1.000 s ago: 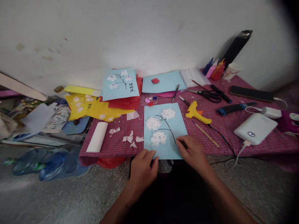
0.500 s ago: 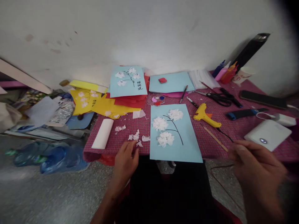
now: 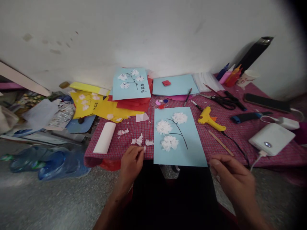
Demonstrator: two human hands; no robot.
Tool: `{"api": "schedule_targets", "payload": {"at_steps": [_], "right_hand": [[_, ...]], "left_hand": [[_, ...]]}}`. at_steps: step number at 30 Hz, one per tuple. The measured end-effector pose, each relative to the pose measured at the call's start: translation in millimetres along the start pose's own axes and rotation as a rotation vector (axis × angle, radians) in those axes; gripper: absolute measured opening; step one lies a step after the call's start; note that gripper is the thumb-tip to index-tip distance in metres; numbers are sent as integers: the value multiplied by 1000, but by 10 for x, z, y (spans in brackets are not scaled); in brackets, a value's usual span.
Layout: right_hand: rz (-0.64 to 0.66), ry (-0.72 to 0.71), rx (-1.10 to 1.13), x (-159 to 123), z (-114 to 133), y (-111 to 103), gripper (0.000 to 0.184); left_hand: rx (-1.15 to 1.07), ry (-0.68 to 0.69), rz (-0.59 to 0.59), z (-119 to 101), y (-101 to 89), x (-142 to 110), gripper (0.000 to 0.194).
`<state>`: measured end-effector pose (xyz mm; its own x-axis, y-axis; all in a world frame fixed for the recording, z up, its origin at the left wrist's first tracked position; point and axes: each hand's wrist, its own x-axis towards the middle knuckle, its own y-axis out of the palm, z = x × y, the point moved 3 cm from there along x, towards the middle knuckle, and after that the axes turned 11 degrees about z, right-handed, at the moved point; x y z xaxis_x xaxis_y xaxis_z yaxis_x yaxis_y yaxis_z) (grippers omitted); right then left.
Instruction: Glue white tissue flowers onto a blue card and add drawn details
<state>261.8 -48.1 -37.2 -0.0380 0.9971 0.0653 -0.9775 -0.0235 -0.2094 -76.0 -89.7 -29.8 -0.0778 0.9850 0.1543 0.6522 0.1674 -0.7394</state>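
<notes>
A light blue sheet of paper (image 3: 179,156) lies at the table's front edge, its lower edge overhanging. Three white crumpled-paper flowers (image 3: 169,143) sit on it, with a black branching stem (image 3: 183,139) at their right. Left of the sheet, my left hand (image 3: 131,162) has thumb and forefinger pinched on a small white paper scrap (image 3: 144,149). Other torn scraps (image 3: 139,140) lie just beyond its fingers. My right hand (image 3: 233,177) hovers off the sheet's lower right corner, fingers curled and thumb pressed in; anything inside is hidden.
A yellow glue gun (image 3: 209,119), wooden stick (image 3: 220,143), scissors (image 3: 223,101) and white power bank (image 3: 272,139) lie to the right. A white paper roll (image 3: 104,138) is at the left. Behind are a finished flower card (image 3: 131,92) and blue sheets (image 3: 177,84).
Both hands have left the blue sheet. My left hand went left to the scraps and pinched one. My right hand swung out right, then came partway back.
</notes>
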Motion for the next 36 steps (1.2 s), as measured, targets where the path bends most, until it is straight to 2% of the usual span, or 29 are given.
{"api": "schedule_targets", "payload": {"at_steps": [2,5,8,11,15,23,28,30,34,36], "right_hand": [[173,41,7,-48,53,224,15],[409,53,60,-120,158,626,14],[550,64,171,-149,254,965,16],[608,113,301,-154,307,1131,21],[606,151,364,-179,300,1145,22],[530,8,178,-211,270,1073,7],[546,56,172,-195,252,1064,11],[542,100,204,-191,233,1063,12],[557,166,300,-190,208,1074,12],[567,194,332,-190,194,1080,13]], "left_hand": [[-227,-60,40,-47,38,-54,13],[-673,-231,167,-111,227,-173,11],[-1027,-350,219,-202,440,-273,15],[-1146,-376,216,-303,547,-303,18],[-1132,-367,240,-379,571,-295,19],[-1114,-337,302,-402,617,-309,16],[-1062,-314,308,-413,581,-321,14],[-975,-268,296,-445,523,-317,21],[-731,-89,330,-571,425,-291,52],[-610,13,330,-630,405,-271,50]]}}
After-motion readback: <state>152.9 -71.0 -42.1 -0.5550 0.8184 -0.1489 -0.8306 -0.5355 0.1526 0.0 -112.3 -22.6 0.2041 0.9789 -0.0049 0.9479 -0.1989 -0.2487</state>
